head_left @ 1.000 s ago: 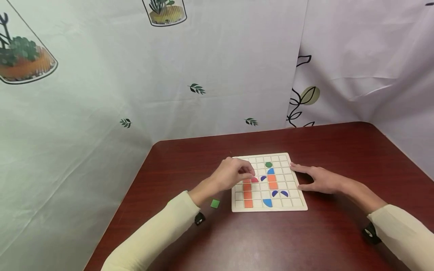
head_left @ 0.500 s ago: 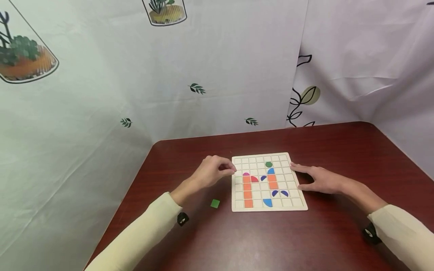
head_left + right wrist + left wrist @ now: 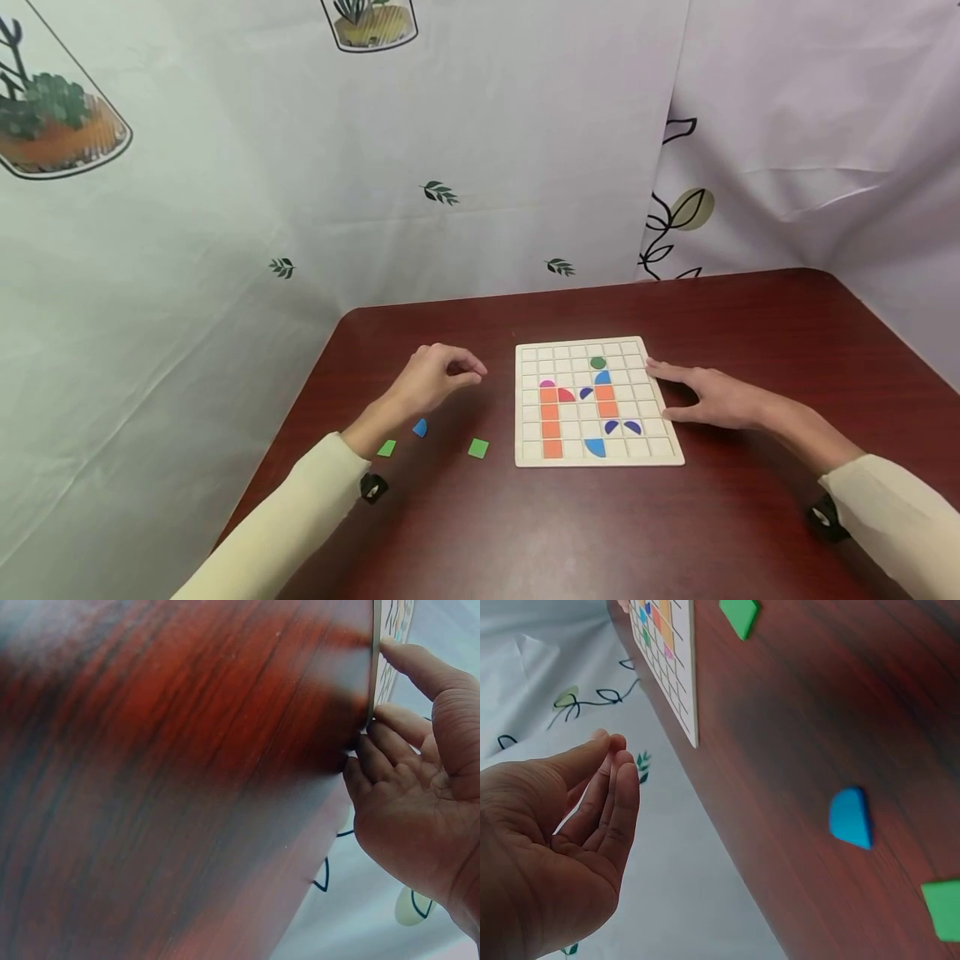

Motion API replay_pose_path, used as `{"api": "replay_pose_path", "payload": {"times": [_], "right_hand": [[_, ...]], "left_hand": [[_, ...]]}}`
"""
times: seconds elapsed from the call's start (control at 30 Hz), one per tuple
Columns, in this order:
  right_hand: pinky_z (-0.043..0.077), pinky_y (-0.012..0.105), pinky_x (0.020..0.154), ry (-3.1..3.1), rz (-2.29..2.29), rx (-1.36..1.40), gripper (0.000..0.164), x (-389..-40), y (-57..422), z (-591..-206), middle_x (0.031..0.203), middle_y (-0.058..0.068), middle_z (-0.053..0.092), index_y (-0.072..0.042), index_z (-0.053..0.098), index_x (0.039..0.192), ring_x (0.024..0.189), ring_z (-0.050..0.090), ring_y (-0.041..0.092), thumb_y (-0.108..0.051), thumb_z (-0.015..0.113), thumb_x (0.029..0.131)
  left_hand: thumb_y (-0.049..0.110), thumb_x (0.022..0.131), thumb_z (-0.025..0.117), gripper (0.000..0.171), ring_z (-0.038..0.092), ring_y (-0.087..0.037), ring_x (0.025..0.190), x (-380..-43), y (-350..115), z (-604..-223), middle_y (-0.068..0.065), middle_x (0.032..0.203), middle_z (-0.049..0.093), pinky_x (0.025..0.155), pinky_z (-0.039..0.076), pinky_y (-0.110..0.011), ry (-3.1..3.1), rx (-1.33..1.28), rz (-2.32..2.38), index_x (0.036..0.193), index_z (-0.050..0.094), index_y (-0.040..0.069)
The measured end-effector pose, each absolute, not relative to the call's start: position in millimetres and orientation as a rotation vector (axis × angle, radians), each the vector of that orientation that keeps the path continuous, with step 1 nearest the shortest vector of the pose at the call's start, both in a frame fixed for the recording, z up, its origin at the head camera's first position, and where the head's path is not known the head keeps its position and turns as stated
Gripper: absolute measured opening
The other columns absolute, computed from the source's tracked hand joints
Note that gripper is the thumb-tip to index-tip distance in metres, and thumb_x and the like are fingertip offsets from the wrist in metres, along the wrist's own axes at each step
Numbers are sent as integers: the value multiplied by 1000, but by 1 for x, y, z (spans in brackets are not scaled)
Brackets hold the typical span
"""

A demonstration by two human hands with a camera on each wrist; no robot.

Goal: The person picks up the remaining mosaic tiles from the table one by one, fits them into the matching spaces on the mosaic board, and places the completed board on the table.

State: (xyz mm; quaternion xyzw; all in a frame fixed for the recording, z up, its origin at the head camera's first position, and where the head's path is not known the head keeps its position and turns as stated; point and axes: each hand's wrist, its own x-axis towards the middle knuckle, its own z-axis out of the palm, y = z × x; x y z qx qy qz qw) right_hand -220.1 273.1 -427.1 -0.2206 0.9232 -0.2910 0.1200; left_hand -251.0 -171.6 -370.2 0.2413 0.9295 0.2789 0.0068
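Left of the grid board [image 3: 568,412], a green square [image 3: 478,448], another green piece [image 3: 386,448] and a blue piece [image 3: 420,427] could be dragged along the counter [image 3: 570,525] by the left sleeve [image 3: 277,521]. Beyond, the left hand [image 3: 431,381] is held narrow, nothing visibly pinched. The board's right edge is touched by the spread right hand [image 3: 716,398]; laid shapes [image 3: 551,430] might be jolted by a push.

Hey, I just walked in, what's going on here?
A person is working with a gridded board that has coloured pieces in some squares. The right hand touches the board's right edge. The left hand hovers over the table, holding no visible piece. Two green pieces and a blue piece lie off the board.
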Motion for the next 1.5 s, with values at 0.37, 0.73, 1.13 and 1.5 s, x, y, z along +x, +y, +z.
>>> {"api": "replay_pose_path", "payload": {"times": [0.37,0.73,1.13,1.5], "right_hand": [[36,73,109,2693,-844,-634,92,-220,273,-426,167,28,32,-4,37,164,147,34,55,-44,81,93],[36,73,109,2689,-841,-623,93,-220,273,-425,167,29,31,-5,37,164,147,34,55,-44,81,93],[37,71,109,2689,-837,-621,92,-221,274,-426,168,28,31,-5,37,164,147,34,54,-44,81,93],[36,72,109,2685,-836,-613,92,-220,272,-425,168,27,31,-6,37,164,147,34,54,-44,81,93]], "left_hand": [[13,94,84,17,71,-8,87,-246,-200,-377,10,96,77,83,59,-35,2900,721,862,110,82,10],[13,93,84,21,71,-8,90,-233,-214,-393,10,97,77,83,58,-30,2823,758,839,113,81,9],[10,89,87,20,72,-3,85,-221,-208,-413,9,95,78,81,58,-28,2745,817,870,108,82,12],[12,88,89,22,71,-3,84,-210,-201,-419,8,95,78,79,59,-27,2694,873,860,108,81,12]]}}
